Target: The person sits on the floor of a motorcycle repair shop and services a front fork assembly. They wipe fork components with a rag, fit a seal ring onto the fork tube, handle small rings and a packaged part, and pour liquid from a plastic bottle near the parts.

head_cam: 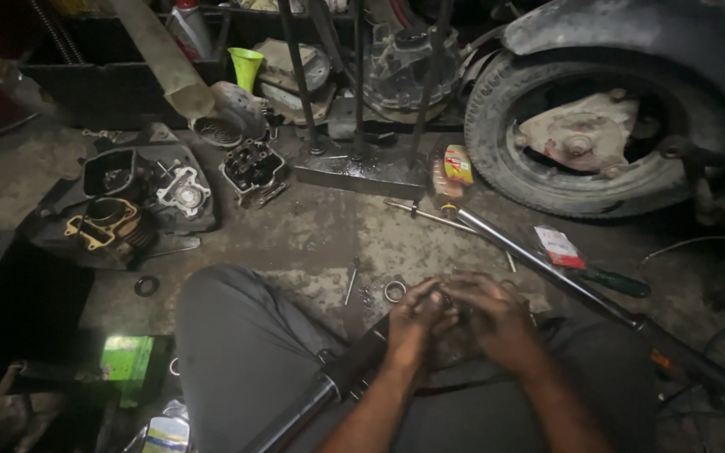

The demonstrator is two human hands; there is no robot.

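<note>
Both my left hand [415, 315] and right hand [490, 312] clench a small dark part [446, 299] over my lap; next, I judge, careful fitting by fingertips.

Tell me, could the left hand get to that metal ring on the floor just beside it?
Probably yes. The metal ring lies on bare floor right by the left hand, with nothing over it. But both hands are clasped together around something small, so the left hand would have to let go first.
</note>
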